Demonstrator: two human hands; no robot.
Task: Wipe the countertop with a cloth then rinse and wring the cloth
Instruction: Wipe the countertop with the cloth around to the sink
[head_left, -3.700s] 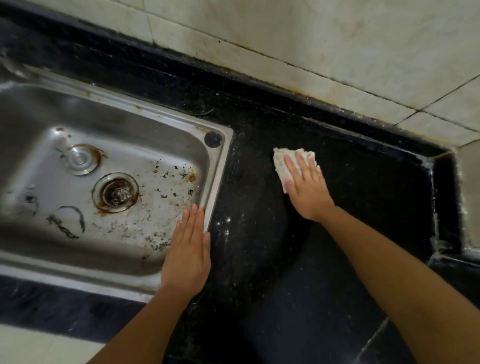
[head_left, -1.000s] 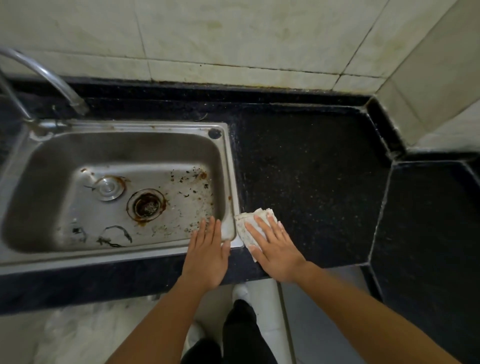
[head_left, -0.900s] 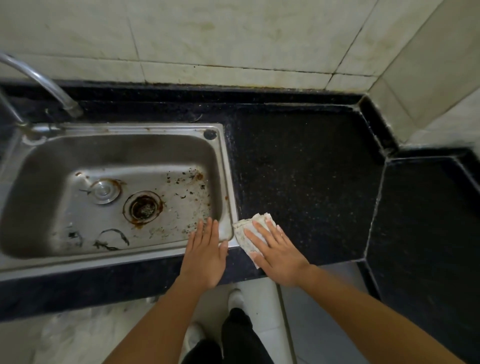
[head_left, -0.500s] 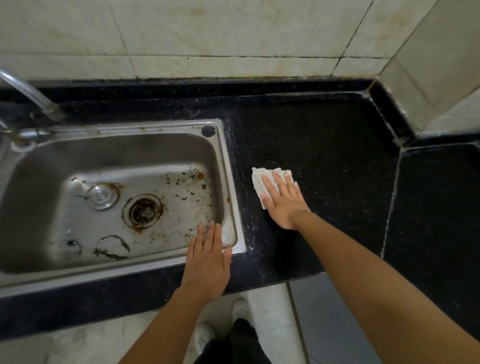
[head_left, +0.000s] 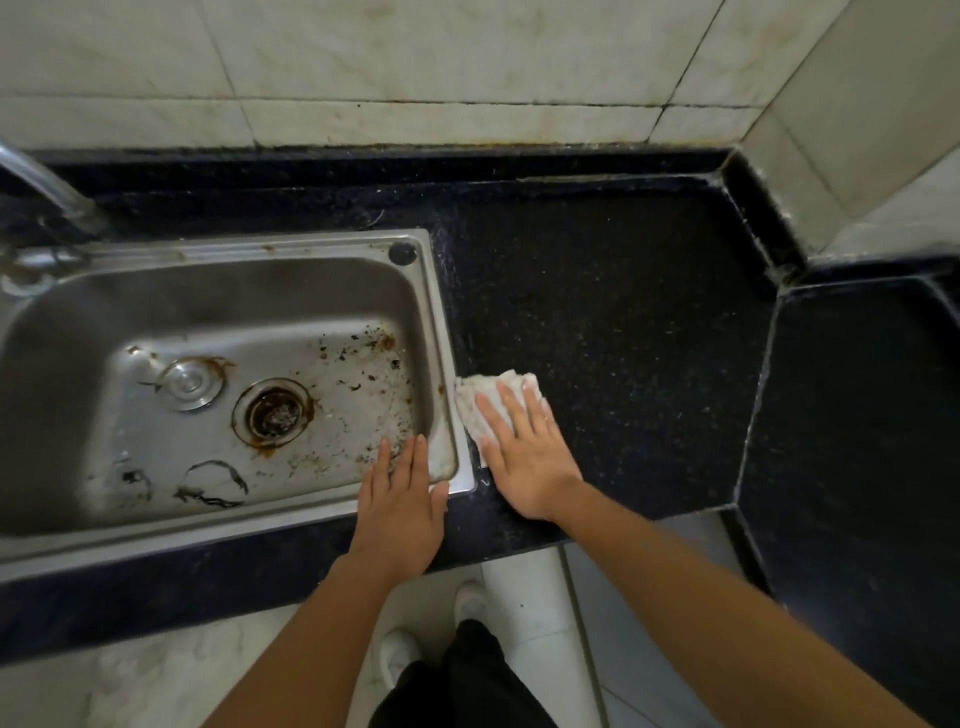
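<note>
A folded white cloth lies flat on the black speckled countertop, right beside the sink's right rim. My right hand presses on the cloth with straight, spread fingers and covers most of it. My left hand rests flat on the front right corner of the steel sink, fingers straight and reaching over the basin edge. It holds nothing.
The sink basin is stained, with a rusty drain and a plug lying left of it. A tap spout curves in at the far left. Tiled walls close the back and right; a second dark counter section adjoins at the right.
My right hand has slid the cloth back toward me and left, from mid-counter to against the sink rim. My left hand has stayed on the sink corner.
</note>
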